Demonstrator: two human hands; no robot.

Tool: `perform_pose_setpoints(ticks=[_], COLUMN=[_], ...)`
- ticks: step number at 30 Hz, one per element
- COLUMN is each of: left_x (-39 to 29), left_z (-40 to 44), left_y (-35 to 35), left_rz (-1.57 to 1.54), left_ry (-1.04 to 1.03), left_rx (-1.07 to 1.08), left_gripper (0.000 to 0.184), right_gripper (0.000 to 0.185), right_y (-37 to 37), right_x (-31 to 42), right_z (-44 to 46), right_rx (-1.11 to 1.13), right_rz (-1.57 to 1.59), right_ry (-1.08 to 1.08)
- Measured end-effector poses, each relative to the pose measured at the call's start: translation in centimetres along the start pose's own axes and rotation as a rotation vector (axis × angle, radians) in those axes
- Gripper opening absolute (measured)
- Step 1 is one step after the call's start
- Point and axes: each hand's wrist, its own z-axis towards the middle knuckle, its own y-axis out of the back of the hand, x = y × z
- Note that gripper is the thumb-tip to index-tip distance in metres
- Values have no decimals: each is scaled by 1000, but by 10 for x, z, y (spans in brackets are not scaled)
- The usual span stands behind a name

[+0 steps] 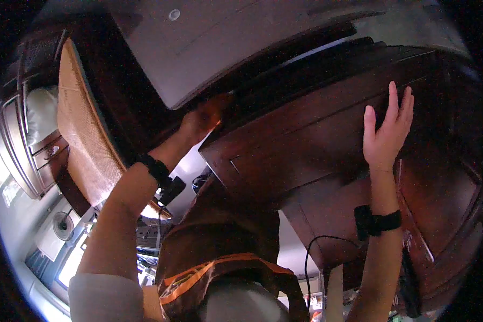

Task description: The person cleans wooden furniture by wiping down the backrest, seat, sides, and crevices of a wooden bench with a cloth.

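My right hand (386, 129) lies with its fingers spread against the front of a dark brown wooden drawer or cabinet panel (295, 145). At that piece's left end is my left hand (206, 115), close to its upper edge and corner. Deep shadow covers the left fingers, so their grip cannot be made out. Black bands circle both wrists, each with a small dark device on it. Along the top of the wooden front runs a dark gap. Above it stretches a large smooth grey panel (214, 48).
A tan woven panel (83, 121) stands at the left, near my left forearm. Beyond it are a pale cushion (42, 115) and a round fan (63, 225). A black cable (307, 268) hangs beside my right forearm. Another dark wooden panel (440, 198) is at the right.
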Motion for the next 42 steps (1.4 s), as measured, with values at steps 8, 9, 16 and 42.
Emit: perform_pose_setpoints(ticks=[8, 9, 16, 42], left_x=[-21, -23, -39, 28], left_z=[9, 14, 24, 292], left_y=[-123, -124, -181, -460], left_rz=[761, 768, 1754, 755], left_ry=[-97, -85, -105, -832], left_rx=[-21, -17, -13, 749], left_gripper=[19, 19, 36, 37], right_gripper=[62, 62, 64, 72], right_y=[2, 1, 6, 16], right_x=[-3, -2, -4, -19], right_z=[-2, -4, -2, 0], right_rx=[-26, -20, -11, 114], right_rz=[0, -2, 21, 210], right_ry=[18, 5, -32, -231])
